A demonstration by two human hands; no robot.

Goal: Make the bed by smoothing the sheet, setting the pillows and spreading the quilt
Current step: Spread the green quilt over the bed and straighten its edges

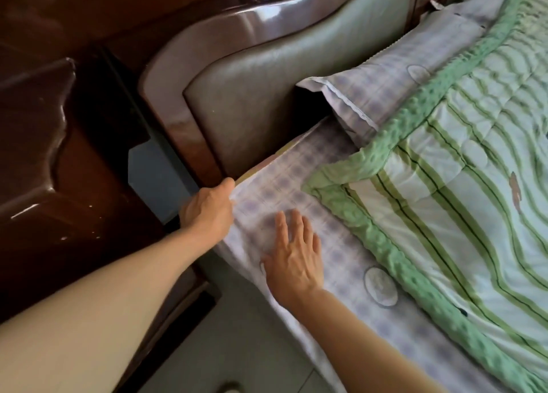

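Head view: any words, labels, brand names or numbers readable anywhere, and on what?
None. The lilac checked sheet, the matching checked pillow and the green striped quilt carry only patterns: circles, stripes, small blurred motifs. The padded grey-green headboard and the dark glossy wooden nightstand bear no lettering.

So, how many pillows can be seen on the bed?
2. One pillow leans at the headboard, partly under the quilt. A second pillow lies farther along, at the top right. Others may be hidden.
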